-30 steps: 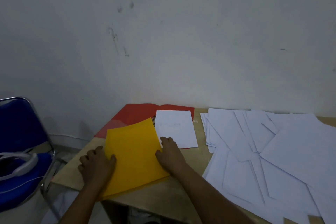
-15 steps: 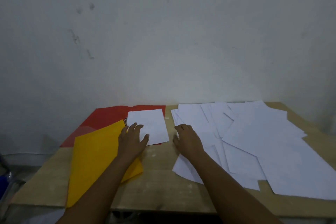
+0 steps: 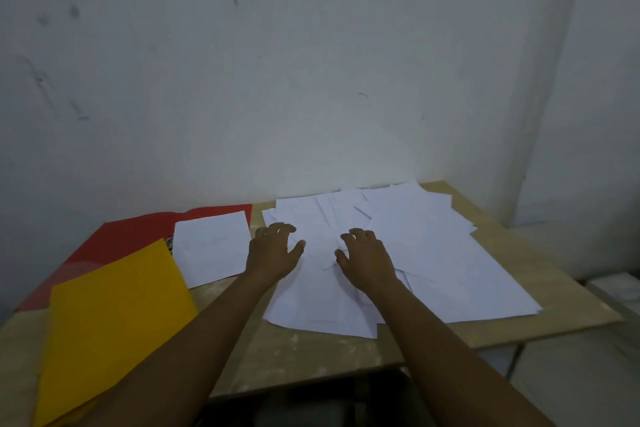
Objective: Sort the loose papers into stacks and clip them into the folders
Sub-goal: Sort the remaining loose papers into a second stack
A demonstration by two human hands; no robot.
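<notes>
The fingers of the left hand (image 3: 272,253) are loosely spread and slightly bent, the thumb held out to the right, and they are laid on the left edge of the loose white papers (image 3: 398,253). The fingers of the right hand (image 3: 367,258) are likewise spread and gently curved, palm down, and are rested on the middle of the same spread of sheets. Nothing is seen to be pinched by either hand, though in the dim light it cannot be told how firmly the sheets are pressed. The two hands are placed near each other, with a narrow strip of paper left bare between them.

The papers are scattered in overlapping layers across the right half of the wooden table (image 3: 540,305), up to the wall (image 3: 311,80). Just left of the left hand, a single white sheet (image 3: 211,246) is laid on an opened red folder (image 3: 131,236) at the table's far left. A yellow folder (image 3: 110,322) is set partly over the red one, tilted, with its near end carried past the table's front edge.
</notes>
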